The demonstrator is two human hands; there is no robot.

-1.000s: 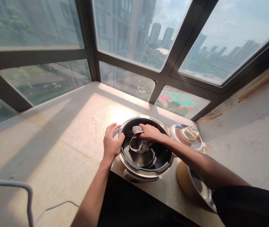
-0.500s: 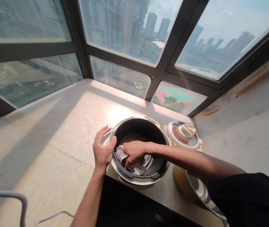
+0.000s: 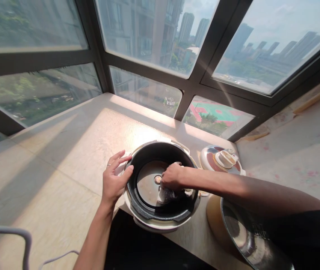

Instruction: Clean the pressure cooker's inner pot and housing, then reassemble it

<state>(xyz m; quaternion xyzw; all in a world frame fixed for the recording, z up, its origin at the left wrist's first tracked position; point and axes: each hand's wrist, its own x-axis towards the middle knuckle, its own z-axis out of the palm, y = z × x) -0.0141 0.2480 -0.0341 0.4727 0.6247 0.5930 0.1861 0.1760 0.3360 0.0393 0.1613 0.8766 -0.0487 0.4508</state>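
A white electric pressure cooker (image 3: pixel 165 226) with a dark, notched inner wall stands with its lid off. Its round metal floor plate (image 3: pixel 148 186) has a small raised centre button. Deep inside, my right hand (image 3: pixel 174 176) is closed around a crumpled, greyish cloth (image 3: pixel 169 195) against the right part of the floor; some of the cloth is hidden by the fingers. My left hand (image 3: pixel 115 180) rests against the cooker's left rim with its fingers spread and the thumb at the edge, holding no loose thing.
The cooker's lid (image 3: pixel 220 159), with a knob handle, lies behind on the right. A metal inner pot (image 3: pixel 233 221) leans on its side at the near right. A grey tube (image 3: pixel 8 228) curves at lower left. Windows with dark frames (image 3: pixel 148 78) enclose the pale stone ledge (image 3: pixel 72 161).
My right hand has swept the cloth from the left side of the cooker's floor to the right, uncovering the centre button. The left hand stays at the rim. The view has shifted slightly.
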